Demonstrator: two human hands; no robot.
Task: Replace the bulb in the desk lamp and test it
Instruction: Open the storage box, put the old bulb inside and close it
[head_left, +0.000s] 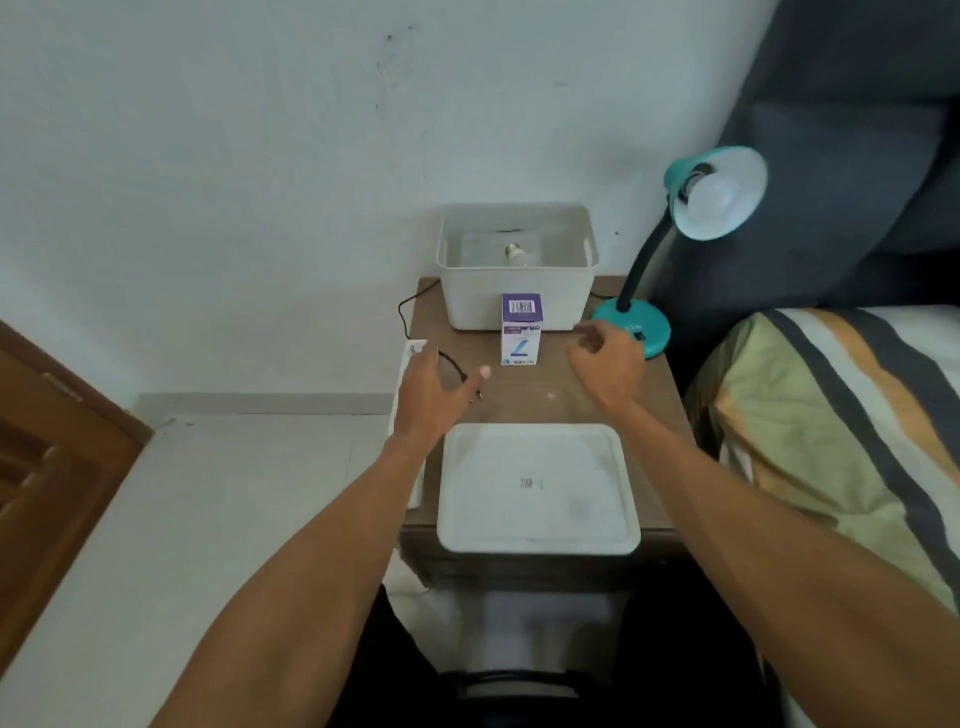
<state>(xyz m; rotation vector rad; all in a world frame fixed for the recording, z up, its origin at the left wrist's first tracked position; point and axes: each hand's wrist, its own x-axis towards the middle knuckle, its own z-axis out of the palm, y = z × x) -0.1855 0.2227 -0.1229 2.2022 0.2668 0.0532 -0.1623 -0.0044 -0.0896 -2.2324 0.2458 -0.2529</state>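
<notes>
1. Both hands hover empty over the desk: left hand (434, 387) spread, right hand (608, 358) loosely curled, above the tray (537, 491) at the near edge.
2. One bulb (712, 200) sits in the lamp (714, 195) at the right edge; another bulb (517, 253) lies in the bin (517, 265) behind the box (521, 329).
3. Swap apparently done; plug (477, 392) lies loose, testing remains.

**Soft, even light with wide-angle bending**

Diffuse, fairly dim daylight fills the scene; the pale plaster wall (234, 156) reads greenish-white. Shadows are faint. The picture is soft throughout, and the brown wooden door (47, 457) bows at the edge.
</notes>
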